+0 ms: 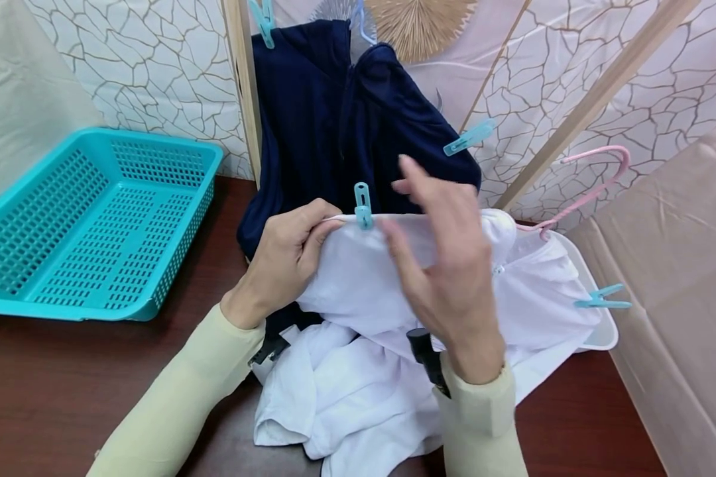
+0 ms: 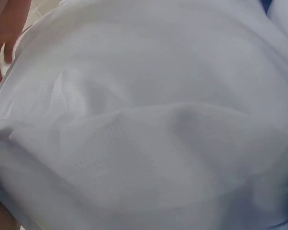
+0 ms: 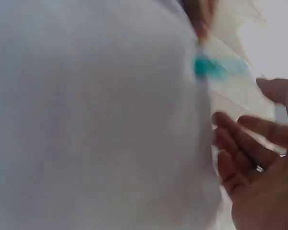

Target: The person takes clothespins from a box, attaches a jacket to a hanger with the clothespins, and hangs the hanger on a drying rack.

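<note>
A white garment [image 1: 370, 278] hangs on a pink hanger [image 1: 596, 192], its lower folds spread over the table. My left hand [image 1: 283, 258] pinches the garment's top edge between thumb and fingers. Just right of that grip, a light blue clothespin [image 1: 362, 209] is clipped upright on the same edge. My right hand [image 1: 453, 265], blurred, is in front of the cloth with its fingers spread and nothing between them. In the right wrist view its fingers [image 3: 249, 143] are apart from the clothespin [image 3: 216, 68]. White cloth [image 2: 144, 115] fills most of the left wrist view.
A dark navy garment [image 1: 310, 99] with light blue clothespins hangs behind, beside a wooden post [image 1: 244, 86]. A turquoise basket [image 1: 181, 265] stands at left on the brown table [image 1: 48, 377]. Another clothespin [image 1: 599, 298] is at the right, by a white tray [image 1: 602, 331].
</note>
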